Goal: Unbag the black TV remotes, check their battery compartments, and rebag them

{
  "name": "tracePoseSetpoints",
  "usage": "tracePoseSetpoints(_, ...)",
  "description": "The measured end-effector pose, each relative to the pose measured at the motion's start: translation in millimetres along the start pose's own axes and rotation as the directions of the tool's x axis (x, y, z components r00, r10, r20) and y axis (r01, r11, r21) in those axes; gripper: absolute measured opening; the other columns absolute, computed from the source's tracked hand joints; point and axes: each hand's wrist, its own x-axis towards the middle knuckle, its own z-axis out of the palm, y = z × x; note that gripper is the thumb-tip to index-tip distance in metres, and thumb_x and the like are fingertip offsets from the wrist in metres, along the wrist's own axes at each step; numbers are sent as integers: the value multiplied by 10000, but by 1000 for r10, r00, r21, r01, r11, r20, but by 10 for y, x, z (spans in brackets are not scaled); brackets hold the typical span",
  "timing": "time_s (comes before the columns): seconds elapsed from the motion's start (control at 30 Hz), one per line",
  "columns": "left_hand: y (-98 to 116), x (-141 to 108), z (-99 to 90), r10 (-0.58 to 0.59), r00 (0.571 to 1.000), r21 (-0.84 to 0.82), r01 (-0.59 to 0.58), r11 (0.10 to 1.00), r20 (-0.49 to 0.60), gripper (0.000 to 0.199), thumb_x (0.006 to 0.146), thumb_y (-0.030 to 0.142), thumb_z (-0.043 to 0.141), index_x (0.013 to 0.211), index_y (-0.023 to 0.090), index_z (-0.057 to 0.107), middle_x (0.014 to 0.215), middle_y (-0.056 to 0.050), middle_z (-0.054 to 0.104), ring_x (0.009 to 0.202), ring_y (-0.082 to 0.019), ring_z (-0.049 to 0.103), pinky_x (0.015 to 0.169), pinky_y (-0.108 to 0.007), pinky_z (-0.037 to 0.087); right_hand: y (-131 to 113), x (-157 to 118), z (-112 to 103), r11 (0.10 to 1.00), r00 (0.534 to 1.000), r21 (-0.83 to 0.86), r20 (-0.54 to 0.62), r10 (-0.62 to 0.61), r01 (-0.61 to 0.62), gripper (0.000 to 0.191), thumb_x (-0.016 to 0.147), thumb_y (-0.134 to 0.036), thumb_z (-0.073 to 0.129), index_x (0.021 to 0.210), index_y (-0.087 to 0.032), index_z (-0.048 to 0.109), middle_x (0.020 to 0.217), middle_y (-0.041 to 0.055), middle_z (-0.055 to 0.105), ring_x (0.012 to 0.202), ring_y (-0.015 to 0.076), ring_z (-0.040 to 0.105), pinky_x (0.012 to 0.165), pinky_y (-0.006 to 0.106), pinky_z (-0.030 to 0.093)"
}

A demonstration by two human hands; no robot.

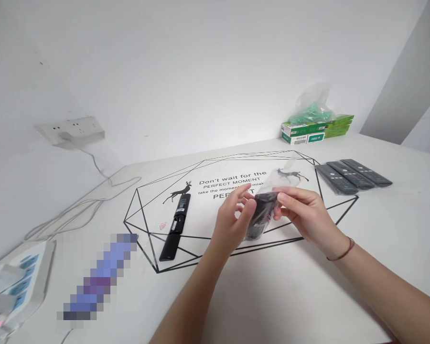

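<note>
A black remote control [262,212] in a clear plastic bag is held tilted above the printed mat. My right hand [304,210] pinches the bag and the remote's upper right edge between thumb and fingers. Beside the remote's left edge, my left hand [234,217] has its fingers apart and curved, with the thumb close to or touching the bag. The bag's loose end [272,179] sticks up past the remote. To the left, a black remote [175,224] lies face down, its battery compartment uncovered.
Three bagged remotes [353,177] lie at the right. Green and white boxes [304,133] with a plastic bag [313,107] on top stand by the wall. A power strip [32,282], cables [71,210] and a pixelated blue object [102,277] occupy the left.
</note>
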Motion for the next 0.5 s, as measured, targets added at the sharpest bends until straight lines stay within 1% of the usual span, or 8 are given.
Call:
tracePoseSetpoints(0.07,13,2,8,9,999,-34,-8,999,37,350,873,404,507,1156,223,606,1050,-77,638,889,-175,581,755,-286,457,-19,11,3,999,999,29,-5,41,-41,231,692,-383,760,832,-201,740,564,-13,621,495,124,579,503,309,553)
tracePoseSetpoints(0.13,37,1,18,46,999,-11,-46,999,14,263,863,371,528,1042,229,659,1016,-67,656,898,-175,583,737,-276,461,-38,6,9,998,998,26,-23,55,-55,212,699,-367,756,835,-205,735,569,-17,607,496,115,570,477,281,536)
tracePoseSetpoints(0.2,64,-10,27,79,997,29,-78,997,-18,199,855,338,542,946,224,678,949,-57,669,871,-169,587,710,-269,464,-61,-13,21,998,997,18,-28,69,-68,219,707,-373,747,845,-205,726,544,-26,584,463,108,549,437,259,507)
tracePoseSetpoints(0.27,82,-31,33,80,997,19,-79,997,-21,198,859,347,539,915,214,675,905,-56,669,801,-158,592,660,-264,468,-88,-38,39,997,997,15,-18,79,-79,246,699,-399,749,843,-203,712,497,-41,556,406,98,515,394,242,470)
tracePoseSetpoints(0.33,84,-54,40,41,999,-47,-40,998,19,244,866,392,524,927,200,663,881,-61,660,713,-144,593,583,-256,467,-107,-57,54,997,997,13,-6,79,-79,265,686,-418,757,827,-203,694,458,-54,533,360,87,478,360,224,427)
tracePoseSetpoints(0.4,67,-68,52,-18,997,-121,27,992,74,298,870,442,505,953,191,644,799,-47,639,620,-129,580,519,-247,464,-106,-64,59,998,998,-3,-4,69,-69,267,686,-420,758,818,-202,677,446,-62,518,346,82,458,349,215,400)
tracePoseSetpoints(0.47,40,-66,65,-67,993,-164,82,983,97,341,863,478,504,1015,195,618,713,-15,601,562,-116,558,492,-240,467,-77,-59,53,997,998,-32,-6,70,-70,267,699,-412,752,832,-197,667,459,-62,517,360,85,465,357,218,401)
tracePoseSetpoints(0.5,27,-59,71,-81,993,-170,95,981,91,357,861,489,503,1042,199,607,688,-3,585,553,-112,551,496,-239,473,-56,-55,48,996,997,-43,-7,75,-75,268,706,-408,749,843,-194,663,465,-63,516,369,88,472,363,220,405)
